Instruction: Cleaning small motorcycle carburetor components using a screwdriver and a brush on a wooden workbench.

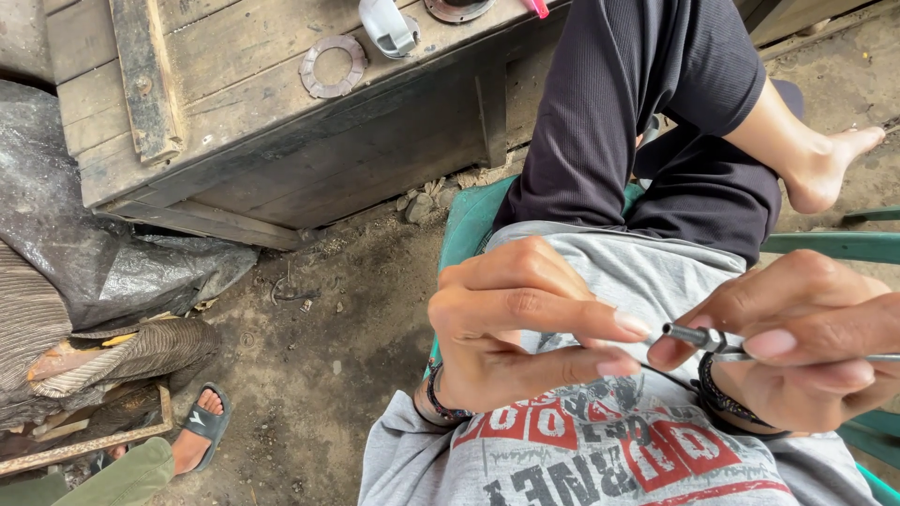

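Observation:
My right hand (802, 342) grips a thin metal tool with a small dark cylindrical tip (698, 335), its shaft running off to the right. My left hand (511, 323) is curled close to that tip, thumb and forefinger pinched together just left of it; whether they hold a small part I cannot tell. Both hands hover over my grey printed shirt (609, 440) and dark trousers (637, 122). I sit on a green chair (469, 220) with one bare foot (825, 169) raised.
A worn wooden bench (253, 122) stands ahead, with a rusty metal ring (333, 66), a white object (389, 26) and a round metal part (457, 7) on top. A black tarp (103, 244) lies left. Another person's sandalled foot (202, 426) rests on the dirt floor.

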